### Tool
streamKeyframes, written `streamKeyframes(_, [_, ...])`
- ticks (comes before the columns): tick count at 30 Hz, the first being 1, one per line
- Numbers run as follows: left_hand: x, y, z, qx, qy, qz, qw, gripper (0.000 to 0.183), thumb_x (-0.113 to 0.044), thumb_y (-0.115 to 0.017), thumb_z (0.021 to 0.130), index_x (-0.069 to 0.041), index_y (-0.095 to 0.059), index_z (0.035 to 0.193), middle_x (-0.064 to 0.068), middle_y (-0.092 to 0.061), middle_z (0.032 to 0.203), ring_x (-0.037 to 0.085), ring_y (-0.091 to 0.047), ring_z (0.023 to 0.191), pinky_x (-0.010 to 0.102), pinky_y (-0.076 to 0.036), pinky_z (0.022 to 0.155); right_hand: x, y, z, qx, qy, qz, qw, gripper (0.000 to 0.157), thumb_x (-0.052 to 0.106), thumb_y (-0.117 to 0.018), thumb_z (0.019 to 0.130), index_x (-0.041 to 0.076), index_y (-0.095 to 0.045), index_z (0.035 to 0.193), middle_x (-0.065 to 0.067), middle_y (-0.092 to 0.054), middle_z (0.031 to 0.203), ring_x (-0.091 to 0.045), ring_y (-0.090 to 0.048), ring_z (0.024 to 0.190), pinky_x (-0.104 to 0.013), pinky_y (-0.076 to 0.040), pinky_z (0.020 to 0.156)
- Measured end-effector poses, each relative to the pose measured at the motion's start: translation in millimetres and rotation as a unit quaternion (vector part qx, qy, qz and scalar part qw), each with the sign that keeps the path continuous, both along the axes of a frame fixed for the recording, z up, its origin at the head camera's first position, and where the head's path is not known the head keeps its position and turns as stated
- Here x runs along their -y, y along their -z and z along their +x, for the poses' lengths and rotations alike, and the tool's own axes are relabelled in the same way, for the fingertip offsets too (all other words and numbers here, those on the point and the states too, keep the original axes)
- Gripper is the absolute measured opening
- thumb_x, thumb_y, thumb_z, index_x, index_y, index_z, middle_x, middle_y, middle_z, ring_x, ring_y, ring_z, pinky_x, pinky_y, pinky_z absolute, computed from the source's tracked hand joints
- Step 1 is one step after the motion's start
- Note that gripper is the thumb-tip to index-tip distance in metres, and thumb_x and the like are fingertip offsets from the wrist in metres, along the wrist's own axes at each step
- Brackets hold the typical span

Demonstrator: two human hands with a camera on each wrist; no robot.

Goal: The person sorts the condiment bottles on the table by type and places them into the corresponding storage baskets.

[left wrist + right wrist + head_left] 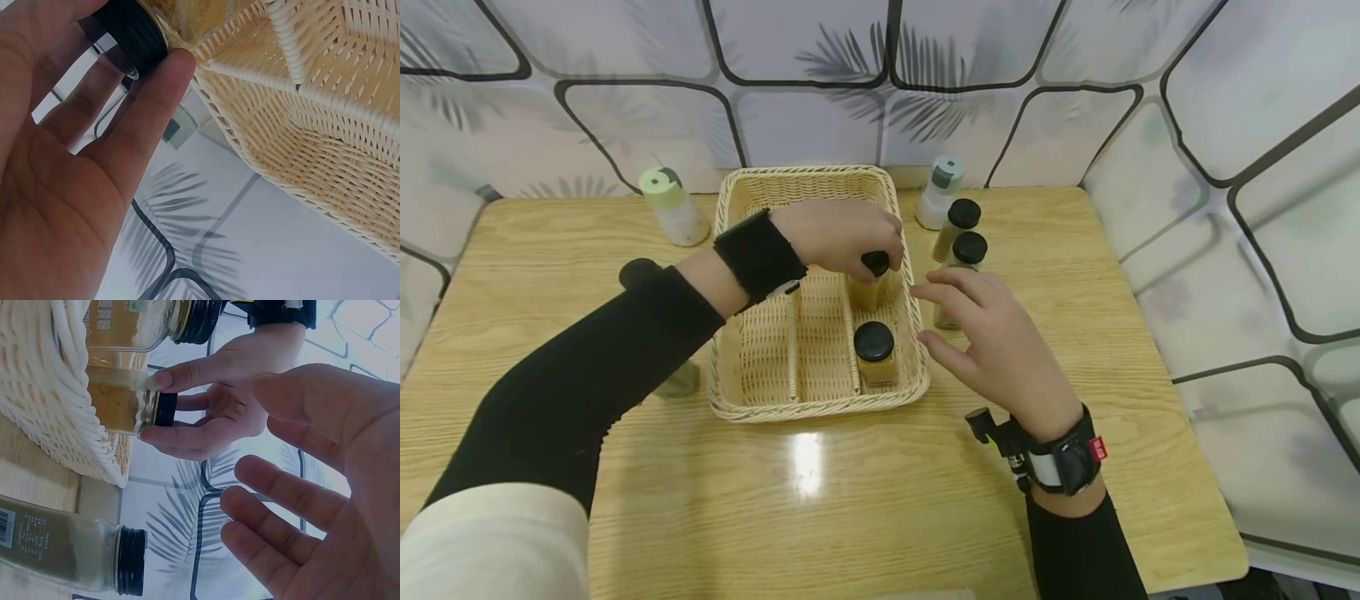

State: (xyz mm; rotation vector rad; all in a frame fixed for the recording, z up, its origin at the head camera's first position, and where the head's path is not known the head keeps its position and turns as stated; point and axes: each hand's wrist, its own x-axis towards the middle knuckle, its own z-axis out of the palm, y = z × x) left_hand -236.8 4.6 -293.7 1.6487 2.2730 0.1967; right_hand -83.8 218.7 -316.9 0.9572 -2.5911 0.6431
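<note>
"Looking down at this table [850, 533], I see yellowish wood grain, with a bright glint [807, 467] just in front of the woven basket [820, 410]. How's the room around it?"

"Pale walls [808, 125] rise behind the table and along its sides, patterned with dark rounded outlines and grey palm leaves. Near the back, a green-capped bottle [672, 204] stands left of the basket, and a blue-grey-capped bottle [938, 196] stands to its right."

"And the hands?"

"The left hand [842, 237] pinches a glass jar [868, 296] by its black lid [876, 263], down in the basket's right-hand compartment. I can't tell whether its base touches the bottom. A second jar [876, 367] sits nearer us in that same compartment."

"What about the right hand [988, 337]?"

"Its fingers are spread and slightly bent, gripping nothing, just beside the basket's right rim. Two black-lidded containers stand on the table there, a farther one [961, 217] and a nearer one [970, 248], the nearer partly hidden by that hand."

"Something's left of the basket too, by the black sleeve [557, 383]."

"A container [679, 382], yes, mostly covered by that arm; its top is hidden."
</note>
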Motion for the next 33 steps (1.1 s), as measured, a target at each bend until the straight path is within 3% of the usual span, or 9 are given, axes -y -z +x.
streamKeyframes(8, [3.7, 0.3, 1.4, 0.003, -0.013, -0.005, 0.9999, 0.029, -0.013, -0.078, 0.084, -0.010, -0.075, 0.114, 0.008, -0.064, 0.115, 0.025, -0.060, 0.107, 0.037, -0.051, 0.095, -1.9, -0.8, -0.4, -0.001, 0.003, -0.002, 1.000, 0.045, 0.019, -0.077, 0.087, 0.010, -0.064, 0.129, -0.012, -0.060, 0.129, -0.032, -0.055, 0.120, -0.044, -0.048, 0.101])
streamKeyframes(21, [4.9, 5.3, 2.5, 0.001, 0.002, 0.023, 0.9997, 0.029, -0.010, -0.078, 0.082, -0.011, -0.075, 0.111, 0.007, -0.064, 0.112, 0.024, -0.060, 0.104, 0.035, -0.051, 0.093, -10.9, 1.9, -4.7, -0.001, 0.042, 0.016, 0.999, 0.043, 0.017, -0.077, 0.086, 0.009, -0.065, 0.126, -0.011, -0.060, 0.130, -0.031, -0.055, 0.117, -0.043, -0.048, 0.098])
streamKeyframes(33, [7.6, 4.7, 7.9, -0.005, 0.000, 0.029, 0.9996, 0.029, -0.010, -0.079, 0.082, -0.012, -0.075, 0.111, 0.006, -0.063, 0.109, 0.023, -0.061, 0.099, 0.034, -0.052, 0.090, -13.6, 3.3, -5.9, 0.000, 0.051, 0.027, 0.998, 0.041, 0.020, -0.077, 0.087, 0.010, -0.065, 0.126, -0.010, -0.060, 0.130, -0.032, -0.053, 0.117, -0.044, -0.046, 0.100])
